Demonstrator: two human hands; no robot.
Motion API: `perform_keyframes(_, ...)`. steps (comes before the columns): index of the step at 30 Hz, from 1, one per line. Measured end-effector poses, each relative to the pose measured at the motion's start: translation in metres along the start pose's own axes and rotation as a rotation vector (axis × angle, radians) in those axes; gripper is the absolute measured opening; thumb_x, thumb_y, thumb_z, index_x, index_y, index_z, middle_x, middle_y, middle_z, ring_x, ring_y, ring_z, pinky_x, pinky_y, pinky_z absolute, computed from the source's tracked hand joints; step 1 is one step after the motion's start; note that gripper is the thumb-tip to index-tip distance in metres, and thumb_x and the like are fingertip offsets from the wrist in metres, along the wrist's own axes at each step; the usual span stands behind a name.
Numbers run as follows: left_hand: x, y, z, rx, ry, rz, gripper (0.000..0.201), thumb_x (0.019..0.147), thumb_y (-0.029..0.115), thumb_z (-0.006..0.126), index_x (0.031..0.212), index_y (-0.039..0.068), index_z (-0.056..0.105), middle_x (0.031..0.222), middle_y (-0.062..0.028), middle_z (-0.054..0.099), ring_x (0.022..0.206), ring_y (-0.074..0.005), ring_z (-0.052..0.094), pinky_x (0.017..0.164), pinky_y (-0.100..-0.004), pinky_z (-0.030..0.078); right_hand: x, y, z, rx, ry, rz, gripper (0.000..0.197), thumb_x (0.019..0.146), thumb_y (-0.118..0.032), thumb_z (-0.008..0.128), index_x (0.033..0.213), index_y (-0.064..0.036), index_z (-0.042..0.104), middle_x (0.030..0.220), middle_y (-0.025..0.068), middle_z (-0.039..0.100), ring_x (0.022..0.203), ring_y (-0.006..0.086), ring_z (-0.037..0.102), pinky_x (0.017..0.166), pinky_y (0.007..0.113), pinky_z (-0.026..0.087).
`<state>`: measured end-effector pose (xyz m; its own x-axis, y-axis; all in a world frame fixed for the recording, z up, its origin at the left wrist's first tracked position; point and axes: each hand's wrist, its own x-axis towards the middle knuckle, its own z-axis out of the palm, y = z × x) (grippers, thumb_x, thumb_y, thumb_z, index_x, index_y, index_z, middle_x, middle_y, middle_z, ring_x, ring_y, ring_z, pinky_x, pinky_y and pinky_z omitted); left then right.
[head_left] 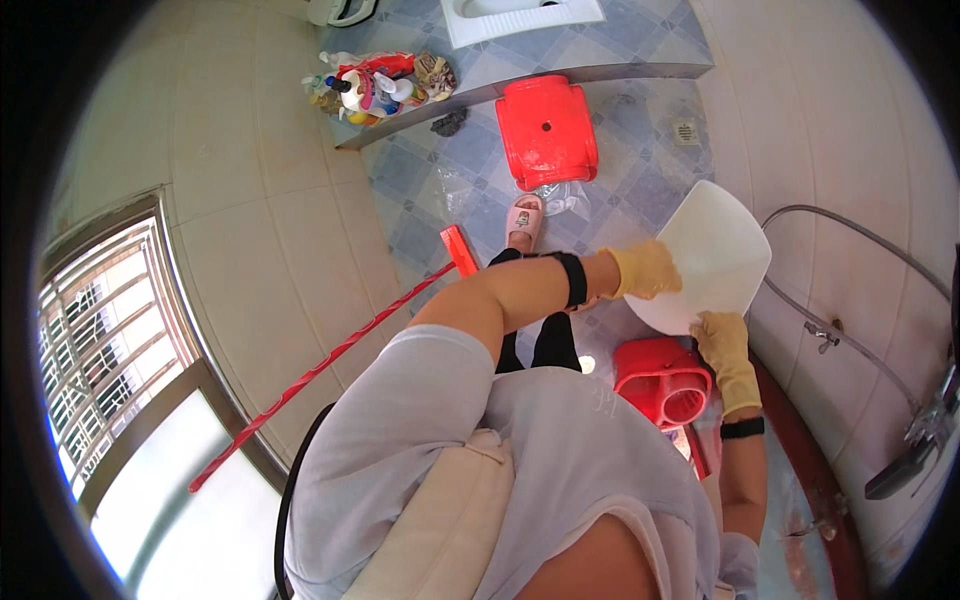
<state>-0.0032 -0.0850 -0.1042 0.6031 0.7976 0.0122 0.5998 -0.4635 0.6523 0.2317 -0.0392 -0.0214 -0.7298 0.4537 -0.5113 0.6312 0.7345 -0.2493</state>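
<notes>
Grey shirt (600,440); left arm (530,290) crossing; hands (648,271) (728,358) on panel (715,245).

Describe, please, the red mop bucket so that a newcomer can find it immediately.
Find the wall on the right, then the white panel held by the gloved right hand. Below the panel in the picture sits the red mop bucket; unlike the red stool, it has a round basket in it.

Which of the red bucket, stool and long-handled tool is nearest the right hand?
The bucket, just beside the gloved right hand; the stool and tool lie farther off.
</notes>
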Motion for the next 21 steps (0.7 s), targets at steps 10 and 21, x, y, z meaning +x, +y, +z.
perform_keyframes(10, -0.131, -0.055, -0.012, -0.229, 0.195, -0.702, 0.063, 0.08, 0.024, 0.066, 0.14, 0.016, 0.047, 0.141, -0.0184, 0.048, 0.13, -0.0385, 0.045, 0.105, -0.0445, 0.04, 0.067, 0.035, 0.002, 0.481, -0.277, 0.228, 0.04, 0.078, -0.033, 0.069, 0.1, 0.0005, 0.069, 0.092, 0.0227, 0.069, 0.087, 0.0389, 0.066, 0.079, 0.045, 0.05)
perform_keyframes(21, -0.339, -0.114, -0.004, -0.203, -0.258, -1.33, 0.061, 0.084, 0.029, 0.065, 0.137, 0.004, 0.049, 0.14, -0.0199, 0.05, 0.133, -0.0327, 0.044, 0.111, -0.0406, 0.034, 0.169, 0.041, 0.019, 0.463, -0.621, 0.351, 0.046, 0.065, -0.032, 0.073, 0.099, -0.0009, 0.071, 0.093, 0.0209, 0.071, 0.084, 0.0339, 0.068, 0.075, 0.041, 0.051)
